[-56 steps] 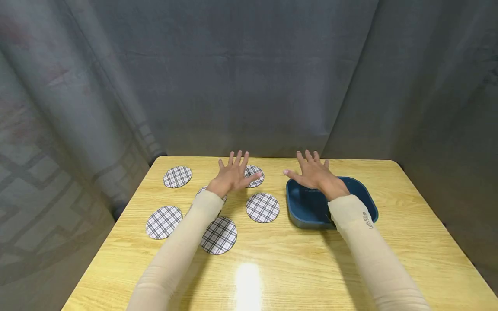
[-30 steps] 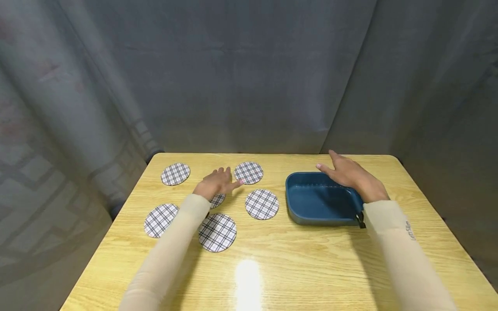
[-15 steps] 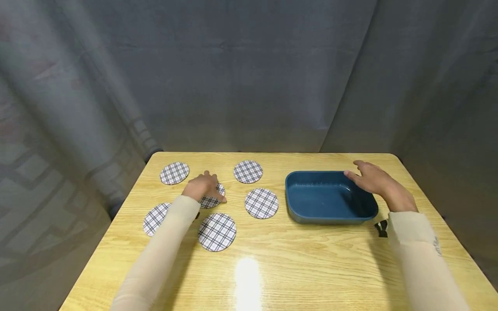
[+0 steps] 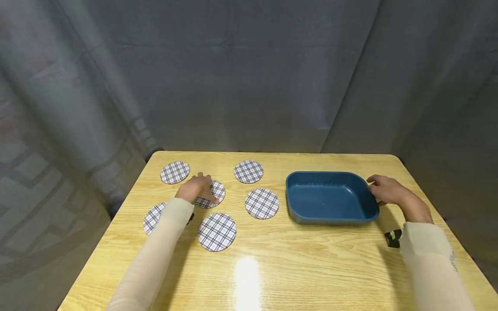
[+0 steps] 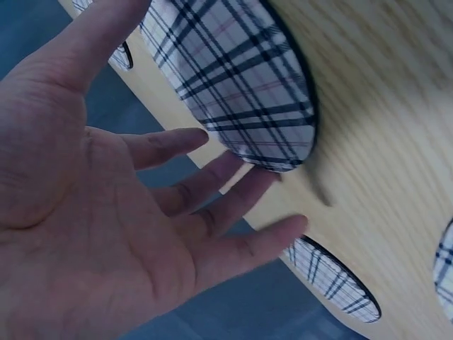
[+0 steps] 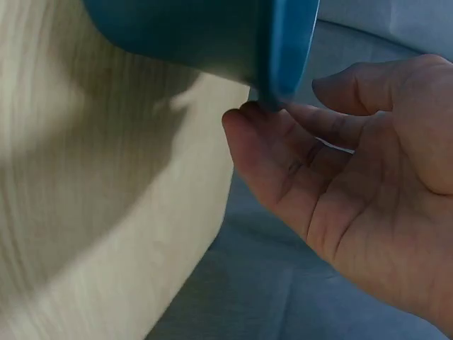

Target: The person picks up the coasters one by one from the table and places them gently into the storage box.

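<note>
My left hand (image 4: 193, 188) is over the left part of a round plaid coaster (image 4: 212, 193). In the left wrist view its fingers (image 5: 233, 191) are spread and slightly bent at the edge of that plaid coaster (image 5: 233, 78), the thumb apart from them; whether the tips touch it I cannot tell. At the right end of a blue rectangular bin (image 4: 330, 201), my right hand (image 4: 393, 191) has its fingertips by the rim. The right wrist view has the fingers (image 6: 272, 152) at the lip of the bin (image 6: 191, 35), the thumb away from it.
More plaid coasters lie flat around the left hand: one back left (image 4: 175, 172), one back middle (image 4: 248, 171), one near the bin (image 4: 262, 203), one in front (image 4: 217, 232), one partly under the left sleeve (image 4: 152, 218). A grey curtain (image 4: 249, 77) hangs behind the wooden table (image 4: 303, 268).
From above the table's back, my left hand has come left and down to a coaster. The right hand has moved right, from over the bin to its right end. Coasters and bin stay put.
</note>
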`<state>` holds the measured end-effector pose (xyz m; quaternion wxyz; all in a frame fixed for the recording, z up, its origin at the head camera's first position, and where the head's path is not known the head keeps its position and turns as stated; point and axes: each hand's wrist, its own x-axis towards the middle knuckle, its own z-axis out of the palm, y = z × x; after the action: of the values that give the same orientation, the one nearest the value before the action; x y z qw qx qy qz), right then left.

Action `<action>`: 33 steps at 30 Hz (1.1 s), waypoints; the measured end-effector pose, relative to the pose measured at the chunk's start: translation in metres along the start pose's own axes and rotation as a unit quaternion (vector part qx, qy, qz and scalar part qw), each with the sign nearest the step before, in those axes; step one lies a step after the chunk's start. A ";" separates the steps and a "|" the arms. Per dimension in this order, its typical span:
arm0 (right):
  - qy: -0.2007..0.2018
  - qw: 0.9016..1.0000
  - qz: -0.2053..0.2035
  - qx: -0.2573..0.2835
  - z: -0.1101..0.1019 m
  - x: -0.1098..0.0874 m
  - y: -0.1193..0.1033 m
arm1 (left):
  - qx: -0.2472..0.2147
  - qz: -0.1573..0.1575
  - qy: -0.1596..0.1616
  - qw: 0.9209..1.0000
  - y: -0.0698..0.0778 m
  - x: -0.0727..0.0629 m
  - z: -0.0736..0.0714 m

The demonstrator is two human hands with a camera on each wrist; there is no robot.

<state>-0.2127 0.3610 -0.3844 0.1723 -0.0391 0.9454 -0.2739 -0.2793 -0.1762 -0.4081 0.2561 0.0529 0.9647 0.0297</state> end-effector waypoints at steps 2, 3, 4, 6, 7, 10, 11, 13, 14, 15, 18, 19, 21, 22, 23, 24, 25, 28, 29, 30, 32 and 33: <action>-0.007 1.000 -0.002 0.016 0.001 0.000 0.005 | -0.007 0.004 0.003 1.000 -0.003 0.001 0.002; -0.010 1.000 -0.003 0.025 0.002 0.000 0.008 | -0.012 0.005 0.005 1.000 -0.004 0.002 0.003; -0.014 0.999 -0.004 0.036 0.003 0.000 0.011 | -0.015 0.006 0.006 1.000 -0.005 0.002 0.003; -0.021 0.998 -0.004 0.059 0.004 0.000 0.016 | -0.016 0.010 0.011 1.000 -0.007 0.003 0.004; -0.023 0.997 -0.005 0.069 0.005 0.000 0.018 | -0.019 0.010 0.013 1.000 -0.008 0.004 0.005; -0.026 0.995 -0.010 0.097 0.007 0.001 0.024 | -0.021 0.013 0.017 1.000 -0.010 0.005 0.006; -0.026 0.994 -0.014 0.103 0.007 0.001 0.026 | -0.024 0.014 0.018 0.999 -0.011 0.005 0.007; -0.023 0.993 -0.022 0.114 0.009 0.001 0.029 | -0.028 0.015 0.018 0.999 -0.011 0.006 0.007; -0.021 0.993 -0.025 0.118 0.009 0.001 0.031 | -0.029 0.016 0.018 0.999 -0.012 0.006 0.008; -0.019 0.992 -0.026 0.120 0.009 0.001 0.032 | -0.030 0.016 0.019 0.999 -0.012 0.006 0.008; -0.013 0.991 -0.030 0.126 0.010 0.002 0.037 | -0.035 0.013 0.020 0.999 -0.012 0.007 0.008; -0.012 0.991 -0.032 0.128 0.010 0.002 0.038 | -0.037 0.010 0.020 0.999 -0.012 0.007 0.008; -0.011 0.990 -0.033 0.138 0.010 0.003 0.040 | -0.043 0.006 0.024 0.999 -0.012 0.006 0.008; -0.011 0.989 -0.035 0.145 0.011 0.003 0.041 | -0.047 0.004 0.025 0.999 -0.012 0.006 0.008; -0.010 0.988 -0.035 0.153 0.011 0.003 0.043 | -0.051 0.004 0.029 0.998 -0.013 0.007 0.008; -0.010 0.986 -0.034 0.164 0.011 0.003 0.044 | -0.054 0.002 0.032 0.998 -0.013 0.007 0.007; -0.009 0.984 -0.033 0.175 0.012 0.003 0.045 | -0.056 0.002 0.035 0.998 -0.013 0.007 0.007; -0.009 0.978 -0.036 0.205 0.014 0.003 0.048 | -0.061 0.004 0.048 0.997 -0.015 0.007 0.007; -0.010 0.976 -0.037 0.215 0.014 0.002 0.049 | -0.062 0.005 0.051 0.997 -0.015 0.007 0.007; -0.012 0.974 -0.041 0.222 0.014 0.002 0.050 | -0.062 0.005 0.054 0.997 -0.016 0.006 0.006; -0.013 0.971 -0.046 0.236 0.015 0.002 0.053 | -0.066 0.007 0.058 0.996 -0.017 0.006 0.006; -0.013 0.969 -0.048 0.243 0.015 0.002 0.054 | -0.068 0.008 0.058 0.996 -0.017 0.006 0.006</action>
<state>-0.2085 0.3984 -0.4257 0.1756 -0.0449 0.8451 -0.5030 -0.2830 -0.1922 -0.4174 0.2024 0.0414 0.9732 0.1007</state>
